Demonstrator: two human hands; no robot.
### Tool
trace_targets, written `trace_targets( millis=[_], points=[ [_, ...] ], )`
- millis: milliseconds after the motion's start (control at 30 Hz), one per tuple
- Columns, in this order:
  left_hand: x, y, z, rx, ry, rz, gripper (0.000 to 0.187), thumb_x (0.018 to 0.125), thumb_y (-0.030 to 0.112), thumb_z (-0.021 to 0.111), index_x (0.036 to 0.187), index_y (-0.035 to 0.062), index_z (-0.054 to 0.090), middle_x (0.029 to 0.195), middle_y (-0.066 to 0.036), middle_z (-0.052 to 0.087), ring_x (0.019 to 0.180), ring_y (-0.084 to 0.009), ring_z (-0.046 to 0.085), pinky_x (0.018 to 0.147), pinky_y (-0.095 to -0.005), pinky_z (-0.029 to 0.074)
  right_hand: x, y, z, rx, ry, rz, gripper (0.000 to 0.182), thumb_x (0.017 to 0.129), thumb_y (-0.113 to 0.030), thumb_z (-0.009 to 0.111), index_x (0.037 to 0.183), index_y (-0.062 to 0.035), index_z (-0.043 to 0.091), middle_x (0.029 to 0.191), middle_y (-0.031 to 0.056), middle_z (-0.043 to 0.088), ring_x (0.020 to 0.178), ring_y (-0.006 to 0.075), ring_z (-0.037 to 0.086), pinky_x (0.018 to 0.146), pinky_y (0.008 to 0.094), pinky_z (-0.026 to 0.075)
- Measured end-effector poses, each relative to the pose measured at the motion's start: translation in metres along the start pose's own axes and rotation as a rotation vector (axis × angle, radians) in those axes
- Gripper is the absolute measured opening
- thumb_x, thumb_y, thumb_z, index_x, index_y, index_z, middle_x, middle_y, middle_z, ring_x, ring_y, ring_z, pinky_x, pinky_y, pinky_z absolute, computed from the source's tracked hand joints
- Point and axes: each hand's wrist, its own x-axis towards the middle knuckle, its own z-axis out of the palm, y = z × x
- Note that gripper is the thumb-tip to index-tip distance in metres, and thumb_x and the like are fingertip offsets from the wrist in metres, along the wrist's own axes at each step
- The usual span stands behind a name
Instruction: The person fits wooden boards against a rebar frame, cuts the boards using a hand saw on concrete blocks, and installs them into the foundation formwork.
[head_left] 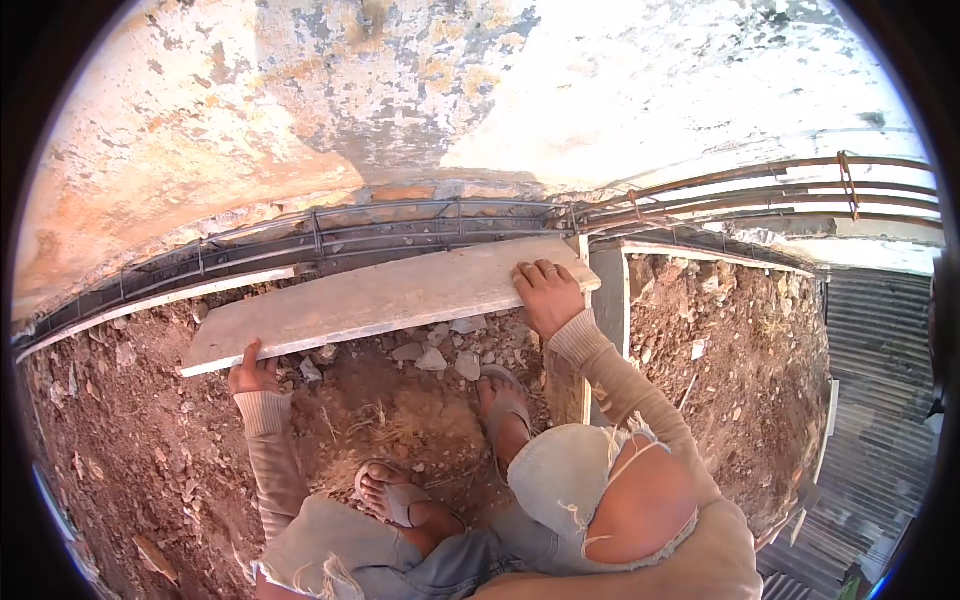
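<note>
A peeling, brightly lit wall [600, 110] shows patches of white, orange and grey, with a shadow [390, 90] across its middle. At the foot of the wall spreads reddish-brown ground [735, 400] scattered with stones [432, 359]; near the wall's right end lie ridged metal sheets [868, 400]

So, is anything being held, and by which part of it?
Yes, a flat board: left hand on its near edge, close to the left end; right hand at its right end.
</note>
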Motion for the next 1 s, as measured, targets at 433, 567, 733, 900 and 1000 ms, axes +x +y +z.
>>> trace_targets(
  millis=[433,567,733,900,1000],
  points=[
    [-0.274,0.269,0.019,1.415,0.635,0.965,0.071,0.096,0.03,0.069,0.145,-0.0121,0.039,0.145,-0.029,0.048,0.14,-0.0384,0.04,0.115,-0.0485,0.031,0.004,-0.089,-0.302,-0.086,0.423,-0.603,0.028,0.084,-0.016,0.06,0.11,-0.0092,0.068,0.123,0.0129,0.068,0.117,0.0339,0.06,0.094,0.0514,0.048],
    [-0.352,0.444,0.09,1.245,-0.003,0.814,0.071,0.092,0.033,0.07,0.144,-0.0075,0.044,0.143,-0.03,0.051,0.135,-0.0477,0.044,0.114,-0.0545,0.032,-0.015,-0.169,-0.45,-0.116,0.529,-0.878,0.026,0.087,-0.023,0.063,0.11,-0.0124,0.07,0.126,0.0063,0.069,0.12,0.0319,0.06,0.101,0.0521,0.041],
    [-0.396,0.589,0.093,0.938,-0.417,0.025,0.06,0.093,0.051,0.067,0.126,0.0004,0.064,0.111,-0.021,0.07,0.103,-0.0275,0.069,0.089,-0.0395,0.053,-0.067,-0.261,-0.618,-0.03,0.634,-1.223,0.02,0.093,-0.023,0.061,0.11,-0.0186,0.072,0.126,-0.0002,0.069,0.123,0.0271,0.06,0.108,0.0484,0.034],
    [-0.533,0.661,0.044,0.907,-0.222,-0.041,0.056,0.094,0.051,0.066,0.114,-0.0003,0.07,0.079,-0.012,0.069,0.073,-0.0203,0.066,0.065,-0.0368,0.052,-0.122,-0.317,-0.718,0.024,0.571,-1.458,0.032,0.092,-0.024,0.057,0.12,-0.0159,0.069,0.135,0.0016,0.064,0.129,0.0287,0.054,0.104,0.053,0.036],
    [-0.636,0.667,0.002,0.816,0.118,0.167,0.059,0.091,0.053,0.067,0.113,-0.0015,0.069,0.074,-0.015,0.068,0.071,-0.0248,0.068,0.065,-0.0387,0.052,-0.171,-0.354,-0.757,-0.002,0.513,-1.627,0.039,0.09,-0.025,0.06,0.126,-0.0127,0.065,0.139,0.005,0.06,0.132,0.0283,0.05,0.105,0.0542,0.035]
  ],
)
